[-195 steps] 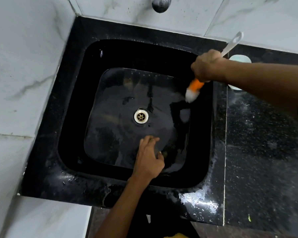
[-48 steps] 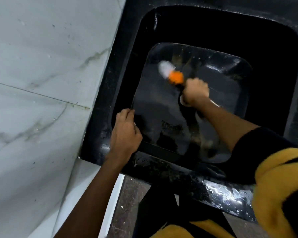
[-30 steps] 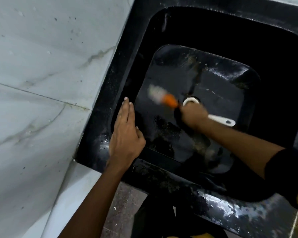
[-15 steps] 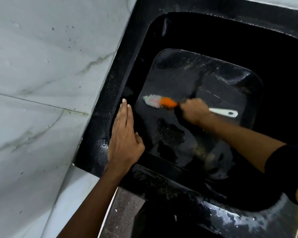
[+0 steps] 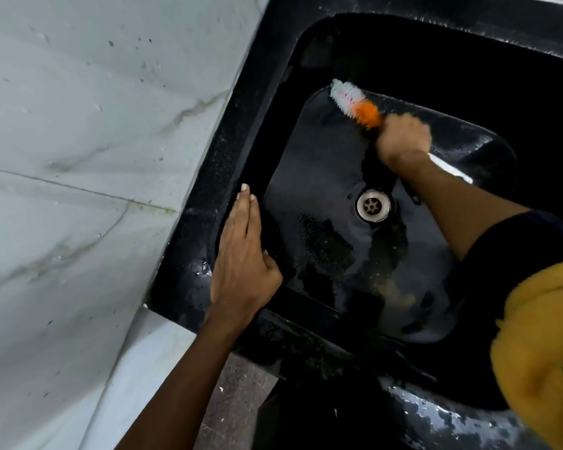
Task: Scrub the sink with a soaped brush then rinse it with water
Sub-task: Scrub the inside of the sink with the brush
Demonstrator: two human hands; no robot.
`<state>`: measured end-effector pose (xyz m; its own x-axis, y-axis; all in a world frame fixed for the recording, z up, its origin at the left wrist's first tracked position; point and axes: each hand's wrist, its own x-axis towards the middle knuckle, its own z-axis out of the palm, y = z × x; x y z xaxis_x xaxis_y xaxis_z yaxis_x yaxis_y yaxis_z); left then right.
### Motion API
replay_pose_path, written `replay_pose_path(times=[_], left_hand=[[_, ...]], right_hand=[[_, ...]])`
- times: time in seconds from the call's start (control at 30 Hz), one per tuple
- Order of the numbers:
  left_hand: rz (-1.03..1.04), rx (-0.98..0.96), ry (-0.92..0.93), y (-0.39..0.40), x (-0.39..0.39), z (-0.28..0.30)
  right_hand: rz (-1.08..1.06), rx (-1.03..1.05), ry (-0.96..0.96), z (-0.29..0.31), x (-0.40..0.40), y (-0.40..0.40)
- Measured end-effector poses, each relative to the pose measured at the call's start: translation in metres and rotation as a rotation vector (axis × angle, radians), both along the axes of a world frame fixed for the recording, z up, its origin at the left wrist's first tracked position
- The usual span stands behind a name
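Observation:
A black sink (image 5: 208, 177) fills the view, its wet floor streaked with suds around a metal drain (image 5: 372, 205). My right hand (image 5: 403, 138) grips a brush (image 5: 355, 103) with white and orange bristles, whose head presses into the floor's far left corner. The brush's white handle pokes out behind my wrist. My left hand (image 5: 241, 258) lies flat with straight fingers on the sink's left inner wall, near the front corner.
A white marble wall (image 5: 95, 157) stands close along the sink's left side. Wet black countertop (image 5: 436, 417) runs along the front right. My yellow and black sleeve (image 5: 540, 336) hangs over the sink's right part. The tap is out of view.
My right hand has carried the brush from the left middle of the floor up to the far left corner, uncovering the drain. My left hand stays flat on the left wall.

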<state>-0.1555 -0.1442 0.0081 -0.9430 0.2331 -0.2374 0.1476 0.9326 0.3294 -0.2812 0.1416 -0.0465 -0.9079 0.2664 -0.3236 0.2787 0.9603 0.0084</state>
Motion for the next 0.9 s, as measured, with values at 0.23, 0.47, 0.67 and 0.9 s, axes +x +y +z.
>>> replay_pose_path(times=[0.23, 0.47, 0.67, 0.9], left_hand=[[0.007, 0.002, -0.018, 0.001, 0.001, 0.002], [0.006, -0.003, -0.030, 0.001, 0.000, 0.002], [-0.005, -0.033, -0.049, 0.002, 0.001, 0.002], [-0.009, -0.016, -0.049, 0.001, 0.001, 0.002]], right_hand=[[0.158, -0.025, -0.035, -0.002, 0.018, 0.004], [0.170, -0.129, -0.058, -0.012, 0.023, -0.030], [-0.268, -0.045, 0.052, -0.018, 0.016, 0.052], [-0.524, 0.045, 0.025, -0.023, 0.089, 0.109]])
